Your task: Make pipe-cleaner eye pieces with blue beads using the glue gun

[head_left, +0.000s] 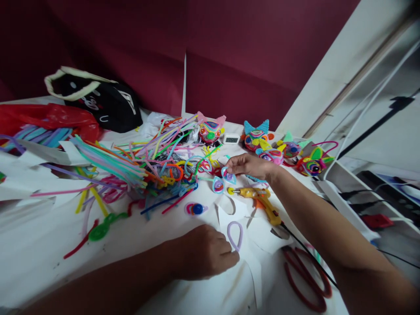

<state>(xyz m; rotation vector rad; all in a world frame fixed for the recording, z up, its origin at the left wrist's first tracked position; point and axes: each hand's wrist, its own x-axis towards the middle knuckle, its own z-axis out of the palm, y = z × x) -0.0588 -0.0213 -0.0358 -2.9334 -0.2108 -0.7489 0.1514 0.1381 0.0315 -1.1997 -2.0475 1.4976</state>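
Note:
My left hand [208, 253] is closed, its fingertips pinching the narrow end of a lavender pipe-cleaner loop [235, 224]. Farther back, my right hand [247, 166] is closed on a light-blue and pink coiled pipe-cleaner piece [231, 178]. A similar coiled piece [218, 185] lies just left of it on the white table. Below my right hand rests a yellow hot glue gun [256, 192], its nozzle toward the left. A small round piece with a dark-blue centre [197, 209] lies between the hands' positions, toward the left.
Loose pipe cleaners [111, 162] pile up at the left. Finished colourful animal heads [210, 131] stand along the back, near a small white digital display [231, 139]. Red-handled scissors [306, 280] and cut paper [265, 229] lie at the right. A black bag [108, 105] sits back left.

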